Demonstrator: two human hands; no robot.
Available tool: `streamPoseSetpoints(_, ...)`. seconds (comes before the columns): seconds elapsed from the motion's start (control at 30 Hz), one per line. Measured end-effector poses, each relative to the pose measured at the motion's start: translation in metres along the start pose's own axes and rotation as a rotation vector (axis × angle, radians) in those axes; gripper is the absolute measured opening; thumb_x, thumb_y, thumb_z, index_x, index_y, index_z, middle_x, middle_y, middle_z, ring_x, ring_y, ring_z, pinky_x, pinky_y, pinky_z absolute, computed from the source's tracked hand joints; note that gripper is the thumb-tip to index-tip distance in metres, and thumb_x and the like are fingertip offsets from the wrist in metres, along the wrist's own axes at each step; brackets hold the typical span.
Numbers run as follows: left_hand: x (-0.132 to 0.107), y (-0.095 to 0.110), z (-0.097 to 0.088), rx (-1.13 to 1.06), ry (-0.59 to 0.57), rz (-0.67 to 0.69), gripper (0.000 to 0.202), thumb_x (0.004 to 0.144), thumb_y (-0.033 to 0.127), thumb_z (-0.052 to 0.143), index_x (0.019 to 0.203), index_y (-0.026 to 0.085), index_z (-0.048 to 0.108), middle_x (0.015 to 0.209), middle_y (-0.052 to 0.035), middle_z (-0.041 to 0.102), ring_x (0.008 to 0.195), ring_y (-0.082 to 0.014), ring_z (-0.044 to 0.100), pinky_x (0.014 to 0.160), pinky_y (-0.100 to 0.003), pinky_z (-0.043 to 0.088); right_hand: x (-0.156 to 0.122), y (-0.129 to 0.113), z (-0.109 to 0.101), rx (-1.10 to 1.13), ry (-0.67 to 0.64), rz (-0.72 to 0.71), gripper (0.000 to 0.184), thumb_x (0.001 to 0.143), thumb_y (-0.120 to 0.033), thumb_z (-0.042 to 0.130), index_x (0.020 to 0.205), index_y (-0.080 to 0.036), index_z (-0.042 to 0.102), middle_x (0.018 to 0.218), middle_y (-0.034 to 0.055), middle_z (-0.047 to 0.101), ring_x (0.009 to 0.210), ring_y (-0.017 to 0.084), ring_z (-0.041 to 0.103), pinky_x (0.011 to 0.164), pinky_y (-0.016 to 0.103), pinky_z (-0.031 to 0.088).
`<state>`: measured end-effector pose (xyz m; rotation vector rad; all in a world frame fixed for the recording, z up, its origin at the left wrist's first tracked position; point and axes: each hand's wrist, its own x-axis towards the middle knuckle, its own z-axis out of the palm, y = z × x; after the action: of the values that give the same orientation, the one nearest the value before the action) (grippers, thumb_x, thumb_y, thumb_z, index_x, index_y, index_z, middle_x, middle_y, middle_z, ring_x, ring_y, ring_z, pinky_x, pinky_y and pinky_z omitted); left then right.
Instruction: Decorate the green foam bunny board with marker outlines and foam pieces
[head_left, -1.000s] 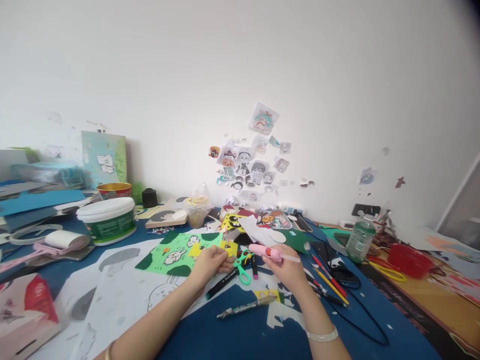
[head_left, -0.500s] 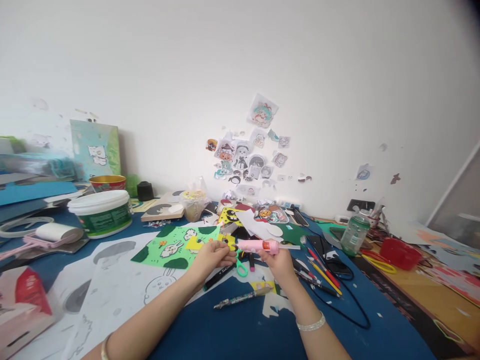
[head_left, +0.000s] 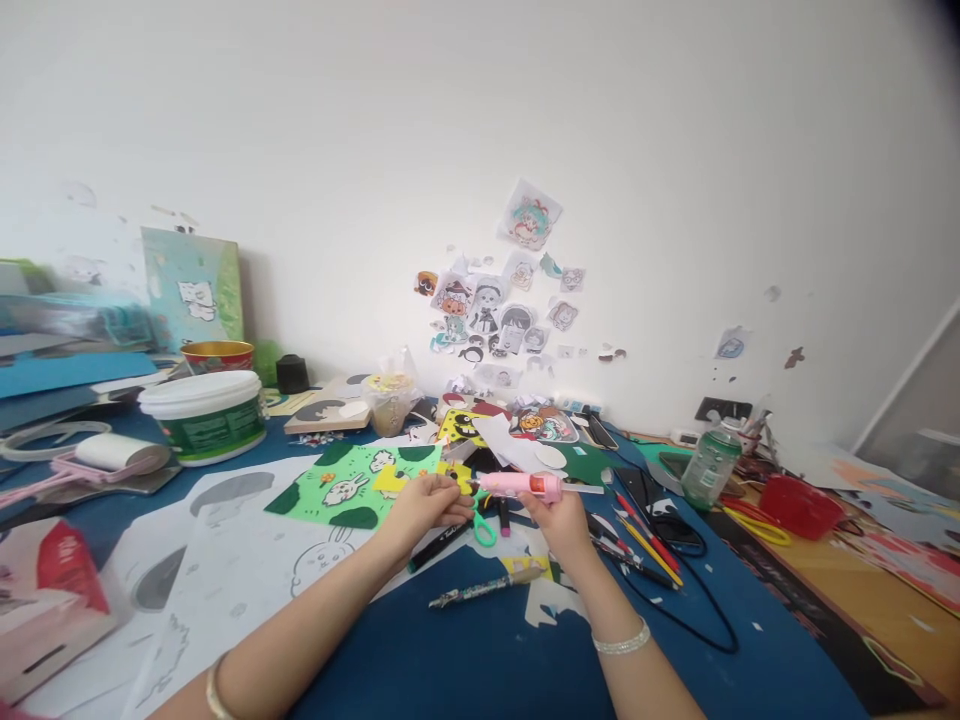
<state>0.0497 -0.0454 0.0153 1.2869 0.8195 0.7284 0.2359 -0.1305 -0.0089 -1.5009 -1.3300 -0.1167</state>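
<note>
Pink glue gun (head_left: 510, 484) held in right hand (head_left: 559, 518), pointed toward yellow piece (head_left: 456, 476) beside left hand (head_left: 426, 510), narrowly curled, impossible to tell whether gripping. Seemingly partway: rabbit figure (head_left: 343, 491) already on green sheet (head_left: 310, 491); gun not yet set down.

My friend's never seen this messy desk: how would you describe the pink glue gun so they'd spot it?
Start with the blue table top and find the right hand above it. It holds the pink glue gun, which points toward the left hand, a pale stick poking out behind. Unlike the slim pen nearer the camera, it is thick-bodied, with an orange-red patch.
</note>
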Motion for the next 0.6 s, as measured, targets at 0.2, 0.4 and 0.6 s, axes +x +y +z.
streamPoseSetpoints(0.2, -0.0046, 0.0037, -0.0003, 0.001, -0.014, 0.01, 0.006, 0.079, 0.017, 0.059, 0.077, 0.012, 0.056, 0.08, -0.0112, 0.073, 0.069, -0.0167, 0.069, 0.066, -0.023, 0.057, 0.0004, -0.0015, -0.0013, 0.028, -0.047, 0.008, 0.04, 0.07, -0.055, 0.056, 0.076, -0.016, 0.063, 0.059, 0.0061, 0.063, 0.063, 0.024, 0.061, 0.058, 0.032, 0.049)
streamPoseSetpoints(0.4, -0.0058, 0.0037, -0.0015, 0.004, -0.017, 0.051, 0.01, 0.077, 0.02, 0.063, 0.077, 0.013, 0.056, 0.077, -0.0094, 0.072, 0.067, -0.0164, 0.069, 0.065, -0.025, 0.057, -0.0005, 0.0016, -0.0009, -0.016, -0.038, -0.012, 0.043, 0.071, -0.057, 0.054, 0.078, -0.016, 0.063, 0.066, 0.0063, 0.066, 0.063, 0.022, 0.061, 0.061, 0.031, 0.048)
streamPoseSetpoints(0.6, -0.0076, 0.0057, -0.0027, 0.029, -0.061, 0.071, 0.008, 0.079, 0.02, 0.06, 0.076, 0.014, 0.054, 0.072, -0.0073, 0.072, 0.065, -0.0154, 0.069, 0.065, -0.025, 0.056, 0.0012, 0.0004, -0.0057, -0.223, -0.012, -0.108, 0.038, 0.08, -0.052, 0.049, 0.08, -0.017, 0.063, 0.075, 0.0074, 0.065, 0.072, 0.022, 0.059, 0.064, 0.029, 0.044)
